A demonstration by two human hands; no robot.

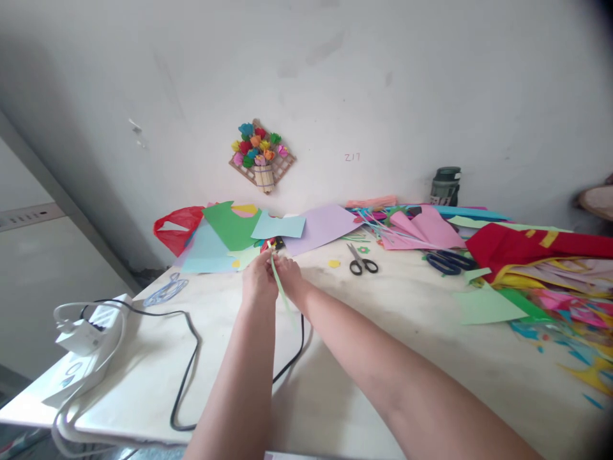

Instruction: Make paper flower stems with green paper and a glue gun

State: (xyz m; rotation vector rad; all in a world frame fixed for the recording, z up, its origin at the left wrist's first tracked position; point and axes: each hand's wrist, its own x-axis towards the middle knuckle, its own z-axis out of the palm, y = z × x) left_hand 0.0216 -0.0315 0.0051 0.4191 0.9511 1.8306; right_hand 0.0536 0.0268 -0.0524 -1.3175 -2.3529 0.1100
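My left hand (258, 275) and my right hand (290, 276) meet over the middle of the table, fingers closed and almost touching. A narrow light green paper strip (282, 292) is pinched between them; its long end hangs down toward me and its short end sticks up above the fingers. Just beyond my fingertips lies a small dark and coloured thing (278, 243), too small and partly hidden to name. A black cable (302, 335) shows below my right wrist; my arms cover part of its run.
Paper sheets, green (230, 223), light blue (278, 225) and purple (323, 227), lie behind my hands. Black-handled scissors (359, 262) and blue-handled scissors (450, 262) rest to the right. A power strip (110, 313) with a charger (79, 337) stands left. Paper scraps (569, 306) crowd the right.
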